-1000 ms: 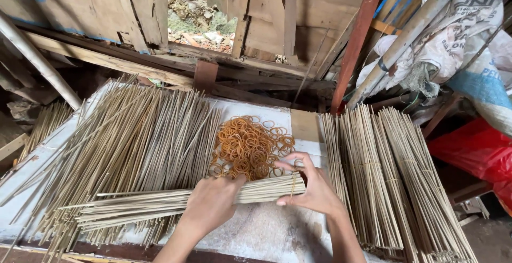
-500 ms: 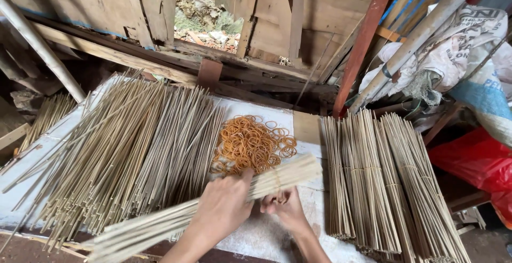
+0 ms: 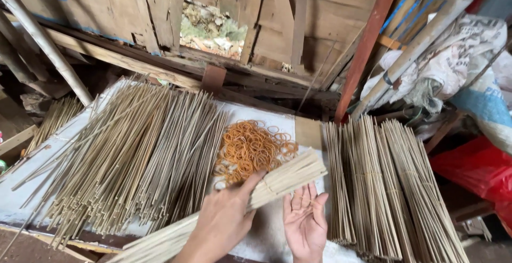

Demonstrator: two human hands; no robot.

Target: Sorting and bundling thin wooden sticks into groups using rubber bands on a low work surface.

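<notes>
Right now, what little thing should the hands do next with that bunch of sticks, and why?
Probably lay the bundle of sticks onto the tied bundles at the right. A band already circles its end, the left hand holds it alone, and the right hand is open beneath.

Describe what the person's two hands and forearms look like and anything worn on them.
Both are bare: the left hand and right hand show no gloves, rings, watch or bracelet, and no sleeve reaches the visible forearms. Fingernails look short and unpainted.
</notes>
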